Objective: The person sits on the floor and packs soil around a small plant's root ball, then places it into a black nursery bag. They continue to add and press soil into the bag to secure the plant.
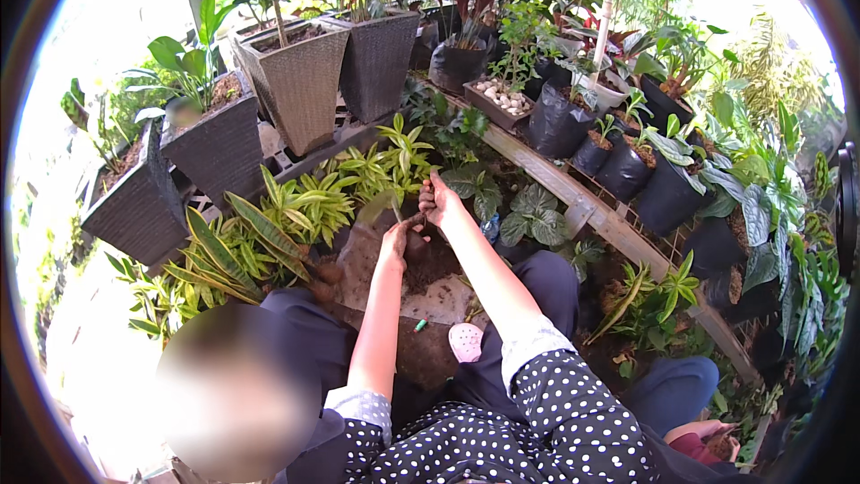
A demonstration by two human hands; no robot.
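Note:
My left hand (395,240) is closed around the base of a blurred, leaf-like plant piece (395,208) that points upward. A dark, soil-coloured lump (416,220) shows at its fingertips. Just above and to the right, my right hand (438,200) has its soiled fingers curled in; whether they pinch anything is too small to tell. Below both hands a brown rounded clump (418,245) rests by loose dark soil (433,267) on a pale, dirt-strewn sheet (376,282). Several snake plants (225,259) lie to the left, with brown root balls (329,273) near the sheet.
Tall dark planters (289,81) line the left and back. A metal rail (537,165) crosses on the right, with black grow bags (625,168) behind it. A small green cylinder (421,325) lies near a pink clog (465,341). Another person's hands (705,431) are at lower right.

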